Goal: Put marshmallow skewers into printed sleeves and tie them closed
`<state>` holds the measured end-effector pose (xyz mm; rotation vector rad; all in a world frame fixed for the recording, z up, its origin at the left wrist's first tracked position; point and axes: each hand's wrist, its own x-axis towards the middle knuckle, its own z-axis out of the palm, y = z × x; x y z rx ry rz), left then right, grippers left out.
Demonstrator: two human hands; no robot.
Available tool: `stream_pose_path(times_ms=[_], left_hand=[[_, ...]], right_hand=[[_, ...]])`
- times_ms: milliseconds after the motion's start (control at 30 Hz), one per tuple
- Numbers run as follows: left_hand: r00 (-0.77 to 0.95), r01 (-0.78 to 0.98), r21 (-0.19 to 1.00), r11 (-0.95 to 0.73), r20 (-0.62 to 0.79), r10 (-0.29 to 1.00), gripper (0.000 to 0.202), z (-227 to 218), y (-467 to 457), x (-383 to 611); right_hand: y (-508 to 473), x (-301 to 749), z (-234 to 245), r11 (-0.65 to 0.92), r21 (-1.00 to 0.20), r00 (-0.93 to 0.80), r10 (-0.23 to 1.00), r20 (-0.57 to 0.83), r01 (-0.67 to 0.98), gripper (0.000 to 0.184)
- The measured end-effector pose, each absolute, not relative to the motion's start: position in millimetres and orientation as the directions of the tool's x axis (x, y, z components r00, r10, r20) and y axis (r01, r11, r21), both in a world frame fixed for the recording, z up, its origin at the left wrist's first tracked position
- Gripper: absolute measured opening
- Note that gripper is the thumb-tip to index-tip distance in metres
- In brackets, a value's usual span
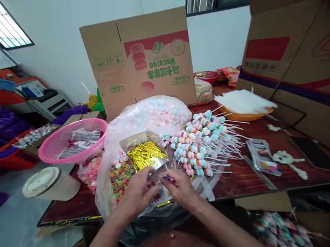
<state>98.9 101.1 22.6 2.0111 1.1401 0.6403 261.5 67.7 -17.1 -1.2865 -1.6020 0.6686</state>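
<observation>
1. While my right hand (180,186) pinches a blue item (168,178), from here I can't tell what my left hand (138,189) holds.
2. Marshmallow skewers (192,154) one o'clock from it look done; candy rings (121,177) at nine seem unused.

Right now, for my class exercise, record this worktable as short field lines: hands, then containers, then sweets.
Left hand: near the silver tray, fingers curled; grip unclear
Right hand: pinching a small blue-and-red item
Tray contents: gold strips
Left side: pink basket holding packets; lidded cup
Right side: piled marshmallow sticks
Behind: cardboard box
</observation>
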Motion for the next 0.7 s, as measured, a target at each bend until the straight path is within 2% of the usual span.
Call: stream_pose_path(times_ms=[100,233,300,400,500,567,633,700], left_hand=[[0.483,0.429,0.867,-0.252,0.016,0.875,0.013,9.1,95.8,113.0],[0.598,0.350,0.922,-0.167,-0.082,0.798,0.013,5.5,97.1,124.9],[0.609,0.351,0.922,-0.165,-0.090,0.788,0.012,9.2,98.5,127.9],[0.601,0.379,0.900,-0.213,-0.064,0.797,0.015,10.5,98.3,130.7],[0.648,0.392,0.836,-0.385,0.046,0.760,0.016,3.2,98.2,131.7],[0.656,0.382,0.797,-0.468,0.123,0.745,0.019,-1.5,99.6,130.1],[0.618,0.398,0.786,-0.472,0.150,0.771,0.023,-2.4,101.5,125.8],[0.563,0.426,0.791,-0.439,0.148,0.813,0.025,0.7,102.8,119.3]], right_hand=[[54.4,270.8,-16.3,0.181,-0.916,0.070,0.973,0.220,0.358,0.015],[40.6,290.5,-8.8,0.278,-0.878,-0.034,0.957,0.288,0.389,0.011],[36.5,295.6,-8.6,0.232,-0.892,0.027,0.964,0.263,0.388,0.017],[33.4,295.2,-15.5,0.139,-0.919,0.110,0.975,0.191,0.368,0.029],[38.2,298.0,-23.1,0.148,-0.908,0.080,0.978,0.194,0.392,0.043],[48.0,312.4,-19.6,0.107,-0.860,0.165,0.962,0.216,0.499,0.049],[62.0,339.8,-5.5,0.023,-0.766,0.314,0.904,0.291,0.643,0.049],[78.1,374.5,14.7,-0.072,-0.649,0.411,0.825,0.388,0.757,0.038]])
